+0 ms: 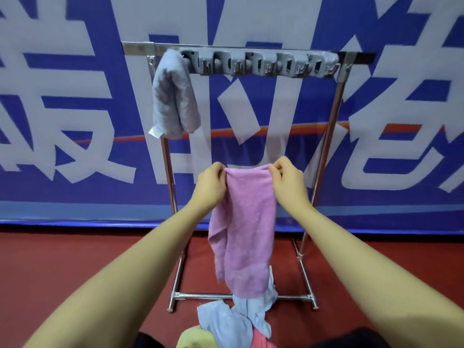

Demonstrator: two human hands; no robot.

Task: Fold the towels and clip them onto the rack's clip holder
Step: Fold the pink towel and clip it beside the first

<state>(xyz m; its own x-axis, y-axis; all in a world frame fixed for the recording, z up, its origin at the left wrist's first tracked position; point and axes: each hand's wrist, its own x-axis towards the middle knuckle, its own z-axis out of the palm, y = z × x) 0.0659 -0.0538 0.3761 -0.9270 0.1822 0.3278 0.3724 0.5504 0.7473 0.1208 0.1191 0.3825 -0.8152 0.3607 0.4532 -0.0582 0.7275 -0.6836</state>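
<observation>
A pink towel (pixel 247 227) hangs lengthwise in front of me, folded over on itself. My left hand (pixel 211 184) pinches its top left corner and my right hand (pixel 288 182) pinches the top right corner. Behind it stands a metal rack (pixel 334 114) with a grey clip holder (pixel 261 64) along its top bar. A grey folded towel (pixel 173 96) hangs from the leftmost clip. The other clips hold nothing.
A heap of towels lies near me on the red floor (pixel 75 259): a light blue towel (pixel 231 320), a yellow towel (pixel 193 337) and a coral towel (pixel 261 341). A blue banner (pixel 75 121) with large white characters stands behind the rack.
</observation>
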